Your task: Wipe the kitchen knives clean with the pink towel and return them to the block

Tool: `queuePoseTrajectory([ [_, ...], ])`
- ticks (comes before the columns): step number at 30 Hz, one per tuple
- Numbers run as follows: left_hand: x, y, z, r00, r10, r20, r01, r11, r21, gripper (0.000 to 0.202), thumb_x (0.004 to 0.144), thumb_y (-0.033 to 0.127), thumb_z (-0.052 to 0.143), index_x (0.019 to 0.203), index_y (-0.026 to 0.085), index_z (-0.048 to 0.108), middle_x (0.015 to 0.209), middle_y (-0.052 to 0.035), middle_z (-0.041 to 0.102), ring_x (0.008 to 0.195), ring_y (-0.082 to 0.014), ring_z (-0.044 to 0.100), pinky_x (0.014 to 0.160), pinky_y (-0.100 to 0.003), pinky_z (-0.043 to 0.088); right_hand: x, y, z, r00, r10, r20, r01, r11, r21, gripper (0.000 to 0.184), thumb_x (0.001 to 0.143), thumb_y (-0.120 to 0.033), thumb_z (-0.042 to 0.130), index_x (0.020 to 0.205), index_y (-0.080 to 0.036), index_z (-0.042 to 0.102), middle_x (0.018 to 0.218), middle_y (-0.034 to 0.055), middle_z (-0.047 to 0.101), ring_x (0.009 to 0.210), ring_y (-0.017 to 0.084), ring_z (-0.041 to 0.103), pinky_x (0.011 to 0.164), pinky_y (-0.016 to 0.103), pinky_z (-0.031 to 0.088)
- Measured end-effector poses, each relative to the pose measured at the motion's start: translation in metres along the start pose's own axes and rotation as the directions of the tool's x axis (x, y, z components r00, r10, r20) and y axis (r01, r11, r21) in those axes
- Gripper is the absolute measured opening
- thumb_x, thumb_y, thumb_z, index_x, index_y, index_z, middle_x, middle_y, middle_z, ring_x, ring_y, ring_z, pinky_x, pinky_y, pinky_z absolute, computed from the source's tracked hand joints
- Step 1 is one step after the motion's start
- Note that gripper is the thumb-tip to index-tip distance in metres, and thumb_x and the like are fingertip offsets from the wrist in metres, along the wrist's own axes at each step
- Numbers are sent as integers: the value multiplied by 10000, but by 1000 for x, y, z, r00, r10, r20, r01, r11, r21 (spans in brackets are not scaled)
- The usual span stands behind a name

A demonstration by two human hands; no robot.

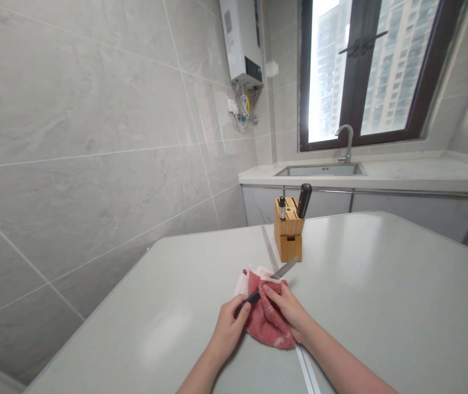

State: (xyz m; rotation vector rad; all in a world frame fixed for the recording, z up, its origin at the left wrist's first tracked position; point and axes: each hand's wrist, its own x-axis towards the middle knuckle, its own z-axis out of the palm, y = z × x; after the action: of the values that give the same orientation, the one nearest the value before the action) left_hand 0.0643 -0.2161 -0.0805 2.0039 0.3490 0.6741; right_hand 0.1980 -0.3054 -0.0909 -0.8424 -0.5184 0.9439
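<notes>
My left hand (231, 317) is closed around the black handle of a knife (286, 267), whose blade points up and to the right. A red cloth (272, 328) with a pale edge is wrapped about the blade near the handle. Pinching that cloth against the knife is my right hand (289, 309); its thumb lies on top and the other fingers are mostly hidden. The blade tip sticks out past the cloth, in front of a wooden knife block (291, 241). In the block stand a large black-handled knife (305, 200) and a smaller dark-handled tool (282, 208).
The pale table (176, 284) has a seam running under the cloth. A small red bit (244, 272) lies beside the cloth's far edge. Behind the table are a counter (402, 167) with a sink (319, 170) and faucet (346, 143). A tiled wall (94, 109) stands at left.
</notes>
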Motion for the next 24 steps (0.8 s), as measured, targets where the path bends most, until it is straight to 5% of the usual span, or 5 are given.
queuePoseTrajectory([
  [7,0,-5,2,992,-115,-44,113,992,-58,496,896,483,301,687,129,578,546,12,463,533,-131,417,526,-218,323,-2,-6,6,1000,-2,21,0,993,116,261,748,-366,636,952,-215,579,866,41,709,820,237,662,782,391,491],
  [14,1,-9,-1,998,-35,44,36,999,-4,460,875,468,378,650,125,587,634,-26,545,626,-156,473,599,-229,346,-4,-11,7,999,33,39,-37,993,115,281,736,-411,635,923,-210,573,830,46,709,773,248,669,746,408,498],
  [24,0,-16,0,997,-36,68,37,999,-17,371,809,465,497,640,138,540,580,17,438,572,-124,376,532,-210,279,-1,-8,4,999,40,-20,-40,999,27,255,695,-384,686,843,-193,606,762,11,696,747,213,649,731,346,498],
])
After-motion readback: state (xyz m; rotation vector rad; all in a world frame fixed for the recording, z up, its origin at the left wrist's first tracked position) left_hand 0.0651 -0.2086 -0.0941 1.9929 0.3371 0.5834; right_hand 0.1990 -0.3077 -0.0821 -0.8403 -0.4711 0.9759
